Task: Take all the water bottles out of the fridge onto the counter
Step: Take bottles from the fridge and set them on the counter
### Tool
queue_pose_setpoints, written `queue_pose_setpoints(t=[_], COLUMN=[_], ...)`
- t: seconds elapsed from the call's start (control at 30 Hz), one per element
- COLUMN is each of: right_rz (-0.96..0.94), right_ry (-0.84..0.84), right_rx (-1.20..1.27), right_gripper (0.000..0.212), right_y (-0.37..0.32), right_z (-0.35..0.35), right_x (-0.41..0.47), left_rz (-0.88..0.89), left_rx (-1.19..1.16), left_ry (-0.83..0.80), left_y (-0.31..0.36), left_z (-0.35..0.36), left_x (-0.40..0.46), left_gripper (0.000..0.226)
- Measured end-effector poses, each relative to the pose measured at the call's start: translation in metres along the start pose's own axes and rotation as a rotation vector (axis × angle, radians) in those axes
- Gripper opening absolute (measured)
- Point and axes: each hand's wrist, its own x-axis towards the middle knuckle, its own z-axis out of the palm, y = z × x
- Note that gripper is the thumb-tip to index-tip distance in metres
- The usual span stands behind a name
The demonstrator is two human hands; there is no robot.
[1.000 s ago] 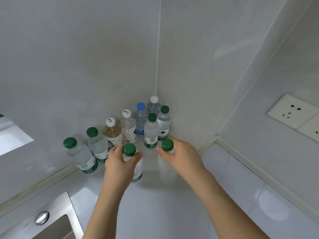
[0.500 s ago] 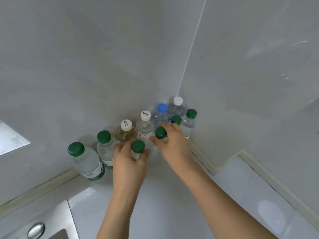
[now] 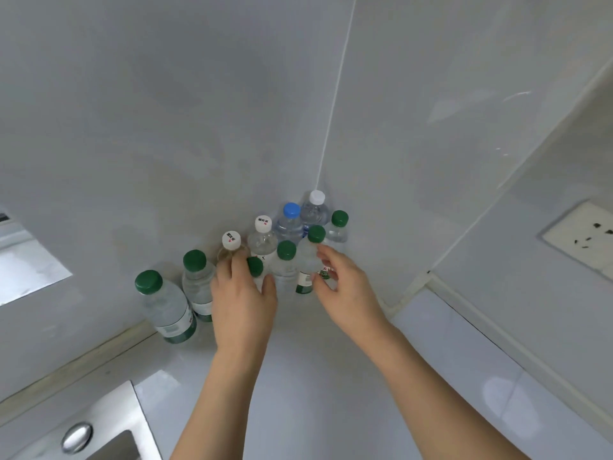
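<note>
While left hand (image 3: 243, 298) grips bottle (image 3: 257, 272), right hand (image 3: 345, 290) open

Bottles (image 3: 262, 242) cluster upright on the counter (image 3: 315, 376) in the wall corner, sink (image 3: 99, 426) front-left.

Bottles (image 3: 289, 224) crowd the wall corner (image 3: 318, 180), blocking reach behind; the counter (image 3: 298, 376) in front lies open.
</note>
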Motion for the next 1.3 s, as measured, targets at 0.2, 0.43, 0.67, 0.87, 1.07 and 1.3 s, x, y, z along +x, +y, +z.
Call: queue_pose_setpoints(t=[0.2,0.43,0.67,0.87,1.07,1.3], right_rz=[0.033,0.176,0.329,0.457,0.586,0.78], right_ry=[0.102,0.238,0.384,0.55,0.715,0.912], right_rx=[-0.185,-0.28,-0.327,-0.36,-0.362,-0.435], right_gripper=[0.053,0.057,0.06,0.059,0.059,0.06], right_y=[0.014,0.037,0.061,0.075,0.07,0.061], right_z=[-0.063,-0.147,-0.231,-0.299,-0.347,-0.377], right_x=[-0.049,-0.119,-0.216,-0.349,-0.502,-0.712], left_rz=[0.35,0.574,0.785,0.981,1.162,1.353], left_rx=[0.068,-0.03,-0.072,-0.15,-0.234,-0.324], left_ry=[0.0,-0.272,-0.411,-0.565,-0.669,-0.818], left_y=[0.068,0.132,0.205,0.284,0.332,0.372], left_z=[0.0,0.034,0.064,0.074,0.059,0.015], left_x=[-0.014,-0.069,-0.15,-0.276,-0.422,-0.611], left_gripper=[0.042,0.043,0.042,0.044,0.042,0.044])
